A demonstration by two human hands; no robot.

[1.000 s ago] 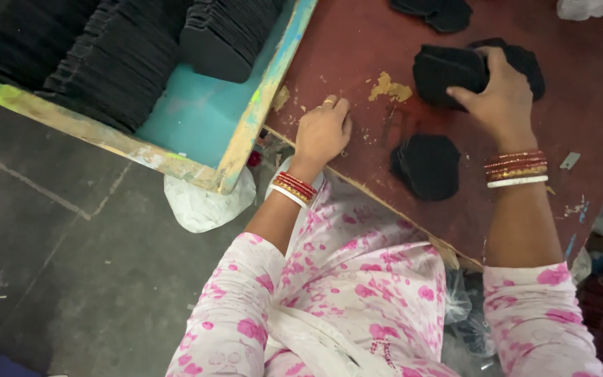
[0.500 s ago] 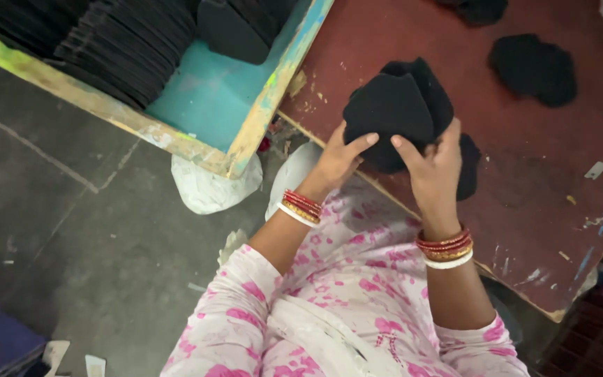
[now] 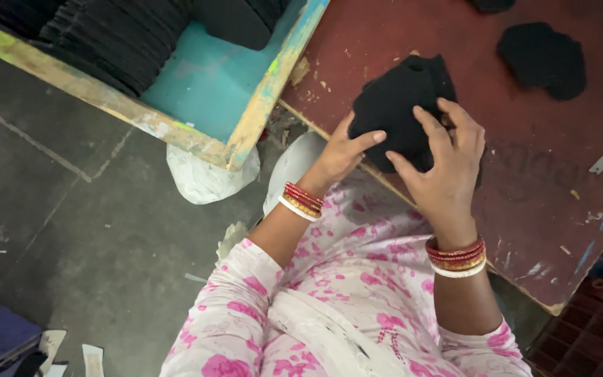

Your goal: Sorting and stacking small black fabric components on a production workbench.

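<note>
- Stack of black fabric pieces (image 3: 399,105) is held at the near-left edge of the red worktop (image 3: 525,174), partly lifted and tilted rather than lying flat.
- Left hand (image 3: 343,150) props the stack from the near-left side, thumb laid across the lower face, fingers hidden behind the pieces.
- Right hand (image 3: 444,164) clasps the stack from the right, fingers curled over the front and pressing it toward the left hand; both hands are closed on the same bundle.
- Pieces look uneven at the far edge, some poking out past the rest.
- Risk: loose layers could slide out and drop off the worktop edge to the floor (image 3: 71,230), since the grip sits right over that edge and only squeezes the outer faces.
- Risk: the stack could fan apart if either hand eases, because nothing binds the pieces.
- Another small heap of black pieces (image 3: 542,59) lies far right on the worktop, well apart from the hands.
- Wooden tray (image 3: 252,119) with a turquoise floor stands to the far left, rows of black pieces (image 3: 113,35) packed in it.
- White bag (image 3: 204,178) sits on the floor just beside the tray's near corner.
</note>
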